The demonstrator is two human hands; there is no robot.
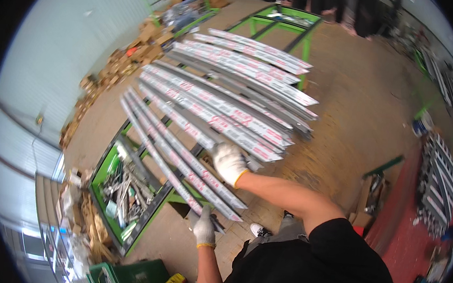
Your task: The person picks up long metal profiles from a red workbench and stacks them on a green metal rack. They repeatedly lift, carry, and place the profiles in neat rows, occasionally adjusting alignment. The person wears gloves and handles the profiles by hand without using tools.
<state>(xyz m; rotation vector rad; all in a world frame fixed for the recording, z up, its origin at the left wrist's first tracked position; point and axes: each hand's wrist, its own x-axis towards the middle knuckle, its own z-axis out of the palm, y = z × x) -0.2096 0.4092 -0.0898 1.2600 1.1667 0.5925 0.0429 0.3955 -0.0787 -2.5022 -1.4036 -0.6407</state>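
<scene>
Long grey metal profiles with white and red printed film lie side by side across a green and black frame. My left hand, in a white knit glove, closes around the near end of the leftmost profile, thumb on top. Farther right, my right hand, gloved the same way, is closed over another profile near its close end. Its fingertips are partly hidden by the glove's back. Between my hands run two more film-covered profiles.
A green-edged tray of metal offcuts stands at left, above a dark green bin. Cardboard boxes line the wall. Stacked metal parts sit on a red surface at right. People stand at the far end.
</scene>
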